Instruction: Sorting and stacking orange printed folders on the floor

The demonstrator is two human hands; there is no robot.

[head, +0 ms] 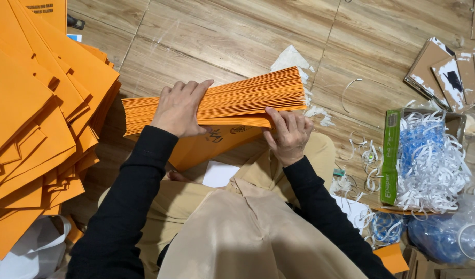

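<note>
A person sitting on a pale wood-grain plank floor [237, 31] holds a thick stack of flat orange paper envelopes [232, 98] on edge just above their lap, the stack running from left to right and fanning slightly wider toward its right end. The left hand [179, 109] lies over the left part of the stack, fingers spread flat across the top edges and the palm against the near face, steadying it. The right hand [289, 133] grips the stack from below near its right end, fingers curled up against the lowest envelopes and the thumb pressed to the near side. Both arms wear black long sleeves, and beige trousers [247, 227] fill the lower middle of the view. A single orange envelope [211, 144] with dark markings lies under the stack on the lap. To the left, a large loose heap of orange envelopes [36, 129] spreads over the floor. To the right stands an open cardboard box with a green side [390, 155], filled with shredded white and blue plastic strips [428, 160].
</note>
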